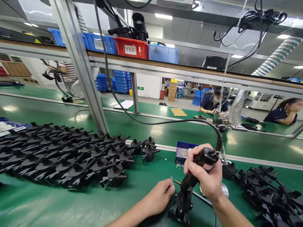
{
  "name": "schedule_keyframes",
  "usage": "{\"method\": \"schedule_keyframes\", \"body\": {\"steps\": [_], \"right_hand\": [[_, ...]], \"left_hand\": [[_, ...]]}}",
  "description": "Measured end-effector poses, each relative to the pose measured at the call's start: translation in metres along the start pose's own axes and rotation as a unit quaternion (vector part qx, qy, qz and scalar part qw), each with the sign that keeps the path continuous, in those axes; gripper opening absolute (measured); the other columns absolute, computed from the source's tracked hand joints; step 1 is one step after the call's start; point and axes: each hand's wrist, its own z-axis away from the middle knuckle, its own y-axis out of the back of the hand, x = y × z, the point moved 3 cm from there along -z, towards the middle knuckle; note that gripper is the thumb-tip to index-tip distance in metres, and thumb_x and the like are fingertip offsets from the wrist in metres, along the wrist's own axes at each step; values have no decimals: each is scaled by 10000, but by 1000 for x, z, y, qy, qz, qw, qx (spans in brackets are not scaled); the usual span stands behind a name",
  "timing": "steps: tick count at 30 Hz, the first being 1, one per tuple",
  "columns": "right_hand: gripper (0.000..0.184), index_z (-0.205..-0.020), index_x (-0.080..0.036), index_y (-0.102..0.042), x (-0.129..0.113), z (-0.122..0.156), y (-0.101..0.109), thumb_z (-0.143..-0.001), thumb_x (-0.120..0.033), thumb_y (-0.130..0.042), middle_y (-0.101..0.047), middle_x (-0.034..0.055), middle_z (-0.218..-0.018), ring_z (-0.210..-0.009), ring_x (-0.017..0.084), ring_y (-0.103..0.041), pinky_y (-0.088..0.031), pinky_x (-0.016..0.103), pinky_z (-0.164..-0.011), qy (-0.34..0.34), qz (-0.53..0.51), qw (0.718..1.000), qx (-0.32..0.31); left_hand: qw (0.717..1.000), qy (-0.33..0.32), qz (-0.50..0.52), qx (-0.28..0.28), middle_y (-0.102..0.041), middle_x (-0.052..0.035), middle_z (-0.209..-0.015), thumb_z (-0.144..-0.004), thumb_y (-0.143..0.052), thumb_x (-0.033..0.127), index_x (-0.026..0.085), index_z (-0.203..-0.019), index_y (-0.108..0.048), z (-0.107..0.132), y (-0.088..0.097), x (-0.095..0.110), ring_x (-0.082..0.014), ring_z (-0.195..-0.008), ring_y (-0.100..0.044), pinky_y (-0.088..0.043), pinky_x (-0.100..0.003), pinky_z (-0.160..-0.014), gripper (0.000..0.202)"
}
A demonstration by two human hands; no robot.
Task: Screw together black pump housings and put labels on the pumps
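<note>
Directions are read on a clock face centred on the right hand (211, 181), 12 o'clock at the top. The right hand is wrapped round the body of a handheld tool (206, 158), a smooth black plastic cylinder that slants down to 7 o'clock. A ribbed sleeve joins its upper end to a thin black cable (146, 122). Between 7 and 8 o'clock, the tool's lower end meets the top of a black unit (181, 205), which stands on the bench (99, 205), a glossy green surface. The left hand (159, 195) lies between 8 and 9 o'clock, just beside this unit, fingers bent inward; whether they close on anything cannot be told. Small pale pieces (171, 178) lie at its fingertips. A slender metal rod (203, 198) with a brass-coloured tip extends behind the unit. At 4 o'clock sits a shiny silvery cylinder (225, 190), partly hidden by the wrist. Between 10 and 11 o'clock stands a blue plastic bin (178, 160) filled with tiny bright metal parts (182, 152). Rows of matte black assemblies (77, 170), each with a round disc, short upright collar and straight arms, cover the bench at 9 o'clock; a looser cluster (262, 190) occupies 3 o'clock
</note>
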Motion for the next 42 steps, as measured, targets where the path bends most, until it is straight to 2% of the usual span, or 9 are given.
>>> {"method": "schedule_keyframes", "body": {"steps": [4, 8, 16, 19, 23, 28, 36, 39, 42], "right_hand": [[168, -1108, -239, -575, -3, 3, -5, -1002, -199, -699, -632, -5, -886, -647, 145, -668, -553, 281, -623, -8, -11, 1000, -24], [163, -1102, -240, -572, -2, 5, -7, -1003, -202, -695, -635, -2, -873, -644, 147, -654, -542, 283, -623, -10, -3, 999, -37], [154, -1111, -246, -572, -3, 5, -8, -1016, -208, -687, -634, 0, -874, -655, 148, -652, -549, 283, -626, -15, 4, 999, -41], [158, -1104, -246, -571, -3, 5, -8, -1008, -196, -686, -633, 1, -879, -660, 148, -655, -548, 280, -625, -19, 3, 999, -42], [170, -1116, -250, -571, -4, 5, -9, -1009, -177, -681, -635, 1, -888, -670, 144, -663, -553, 276, -637, -19, 2, 999, -46], [171, -1120, -249, -572, -5, 5, -11, -1009, -170, -675, -638, 1, -893, -682, 139, -667, -561, 271, -646, -16, -3, 998, -53], [178, -1124, -253, -566, -6, 7, -11, -1006, -164, -664, -641, -5, -869, -679, 143, -664, -540, 262, -633, -13, 17, 997, -68], [159, -1111, -246, -567, -4, 8, -9, -1009, -183, -671, -640, 1, -874, -697, 152, -667, -559, 282, -651, -27, 23, 997, -73], [145, -1100, -230, -584, -1, 7, -9, -1004, -224, -692, -634, 12, -865, -707, 164, -666, -567, 298, -656, -54, 22, 995, -83]], "left_hand": [[987, 80, 113, -76, -440, 58, -671, -978, -348, 358, 229, -857, -408, 0, -5, -5, -76, -493, -334, -239, -224, -476, 187], [970, 129, 171, -117, -440, 53, -610, -885, -460, 358, 232, -792, -432, 4, -7, -3, -74, -387, -327, -167, -224, -357, 158], [944, 170, 245, -141, -436, 45, -577, -760, -548, 291, 223, -708, -401, 10, -3, 10, -64, -358, -307, -162, -196, -323, 170], [934, 194, 261, -148, -442, 55, -554, -773, -604, 338, 229, -820, -487, 11, 6, 10, -64, -361, -269, -159, -178, -327, 167], [916, 206, 290, -186, -370, 92, -523, -712, -749, 440, 223, -975, -556, 16, 22, 11, -38, -392, -198, -148, -143, -361, 392], [897, 199, 328, -221, -314, 111, -500, -601, -765, 391, 186, -1055, -622, 17, 31, 9, -31, -411, -139, -117, -142, -364, 518], [911, 181, 320, -188, -270, 129, -473, -501, -897, 612, 200, -861, -605, 17, 26, 14, -15, -414, -139, -84, -155, -367, 621], [932, 146, 295, -151, -463, 74, -589, -411, -952, 763, 185, -819, -559, 17, 11, 14, -35, -491, -366, -288, -146, -377, 810], [948, 124, 276, -100, -614, 26, -780, -379, -980, 779, 178, -890, -559, 14, -6, 7, -87, -666, -561, -537, -216, -540, 894]]}}
